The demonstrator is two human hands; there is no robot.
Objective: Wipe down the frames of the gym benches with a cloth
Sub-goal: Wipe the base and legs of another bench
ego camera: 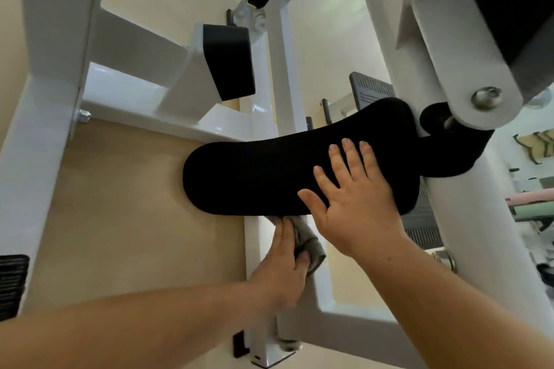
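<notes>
Grey crumpled cloth [308, 241] in left hand [284, 272], glossy frame [144, 90]

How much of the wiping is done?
Hard to say what is done: no wiped patch shows. Right now the left hand holds the grey cloth against the white bar under the black pad, where the right hand rests flat. The other white bars may need wiping too.

Single head-worn wide-angle camera looked forward and steeply down onto the black pad [269, 171] and white frame [260, 117], tan floor [120, 204] behind. It sat very close: left forearm [120, 329] and right forearm [449, 293] entered from the bottom edge, and frame tubes ran off every side.
</notes>
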